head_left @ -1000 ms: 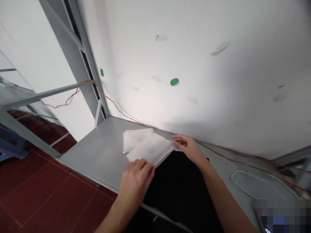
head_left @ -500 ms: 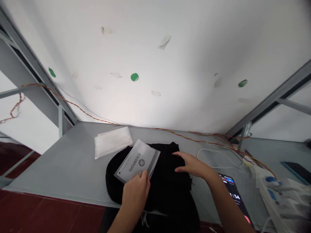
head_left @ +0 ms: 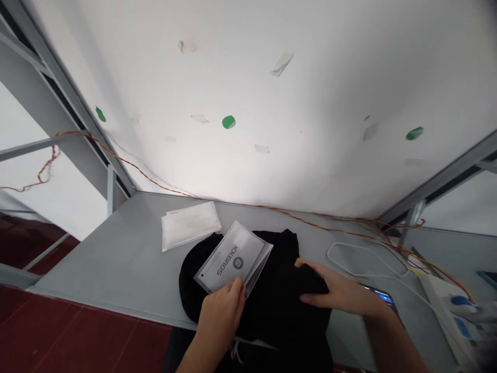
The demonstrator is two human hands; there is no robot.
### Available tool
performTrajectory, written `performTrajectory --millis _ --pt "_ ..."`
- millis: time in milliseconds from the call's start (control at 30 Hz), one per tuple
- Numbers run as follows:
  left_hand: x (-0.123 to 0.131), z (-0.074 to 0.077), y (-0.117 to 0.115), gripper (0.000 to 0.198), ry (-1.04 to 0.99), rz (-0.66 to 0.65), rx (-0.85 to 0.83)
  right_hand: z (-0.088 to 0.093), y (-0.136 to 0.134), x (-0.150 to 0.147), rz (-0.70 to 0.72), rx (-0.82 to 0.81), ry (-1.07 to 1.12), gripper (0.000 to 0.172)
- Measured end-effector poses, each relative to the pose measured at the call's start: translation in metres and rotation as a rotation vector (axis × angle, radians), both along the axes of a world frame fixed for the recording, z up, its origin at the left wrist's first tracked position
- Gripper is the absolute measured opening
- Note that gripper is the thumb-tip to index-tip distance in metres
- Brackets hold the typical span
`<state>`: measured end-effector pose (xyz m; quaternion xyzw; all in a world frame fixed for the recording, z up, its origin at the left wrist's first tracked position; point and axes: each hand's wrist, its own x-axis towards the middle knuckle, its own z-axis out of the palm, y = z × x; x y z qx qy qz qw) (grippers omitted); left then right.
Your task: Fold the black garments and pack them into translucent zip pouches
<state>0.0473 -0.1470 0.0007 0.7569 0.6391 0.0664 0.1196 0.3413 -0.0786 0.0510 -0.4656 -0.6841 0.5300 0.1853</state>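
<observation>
Since half a second ago the right hand has slid nearer and rightward across the black garment, and its fingers now curl over a fold of the cloth at the garment's right side. Left hand has hardly shifted; it pinches the near edge of the printed plastic bag between thumb and fingers, and the bag lies flat and slanted on the garment's left half.

Garment and bag sit at the near edge of the grey bench, with part of the cloth hanging over the edge. To handle this well, I judge the left hand should keep a firm pinch on the bag's edge so the slick film does not slide, while the right gathers the cloth in one tidy fold, not a bunch, and keeps it from slipping off the edge.

Counted: one black garment; one printed bag in hand; one stack of plain white bags lying farther left on the bench, clear of the garment; one white cable loop to the right; one phone, lit, just beyond the right wrist. Red and yellow wires run along the foot of the white wall.
</observation>
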Motion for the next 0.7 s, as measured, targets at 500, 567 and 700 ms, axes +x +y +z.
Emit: performTrajectory --millis 500,567,700 --pt "-0.008 -0.013 0.001 0.023 -0.097 -0.039 0.192 -0.053 -0.007 -0.064 -0.15 0.102 0.098 0.046" --pt "-0.008 -0.013 0.0 0.019 -0.068 -0.107 0.277 -0.055 -0.005 -0.067 -0.21 0.095 0.117 0.048" --pt "-0.007 -0.005 -0.002 0.021 -0.07 -0.253 0.367 -0.06 -0.004 -0.079 -0.478 -0.039 0.269 0.057"
